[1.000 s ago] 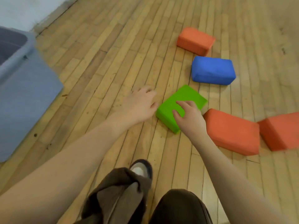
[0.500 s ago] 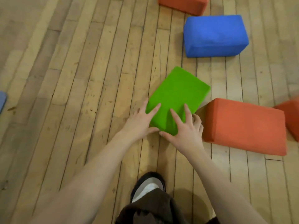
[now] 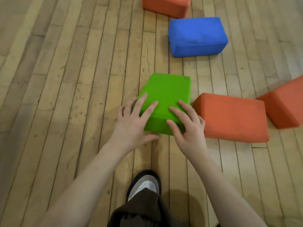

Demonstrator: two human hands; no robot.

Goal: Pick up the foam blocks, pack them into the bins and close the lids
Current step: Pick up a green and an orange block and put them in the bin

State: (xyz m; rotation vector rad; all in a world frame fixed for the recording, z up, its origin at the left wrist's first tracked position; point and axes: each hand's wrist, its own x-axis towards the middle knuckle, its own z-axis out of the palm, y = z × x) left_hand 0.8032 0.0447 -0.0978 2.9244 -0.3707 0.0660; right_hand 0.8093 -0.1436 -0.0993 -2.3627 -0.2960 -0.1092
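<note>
A: Where is the rectangular green foam block (image 3: 165,97) found, and how is it held?

B: It is seen on the pale wooden plank floor (image 3: 68,82), straight ahead of the person's dark shoe (image 3: 145,182). The left hand (image 3: 132,123) is laid over its near left corner, fingers spread on the top face and thumb down at the near side. The right hand (image 3: 188,128) is laid over the near right corner in the same way, fingers bent over the near edge. Both are clamped on the block, though it cannot be told whether it has been raised off the floor.

A: What could be expected to go wrong?

B: Only the near end is gripped, so the far end may sag or swing down as the block is lifted, and soft foam could be squeezed out of the fingers. A slip would most likely be caused by that shallow hold.

A: What else is lying about?

B: A long orange foam block (image 3: 232,118) is set just beside the right hand and could be knocked by it. A second orange foam block (image 3: 285,105) is tilted against its far end. A blue foam block (image 3: 196,36) lies well beyond, and a third orange foam block (image 3: 165,5) is cut off by the top edge. No bin is shown, so the carrying path cannot be judged
</note>
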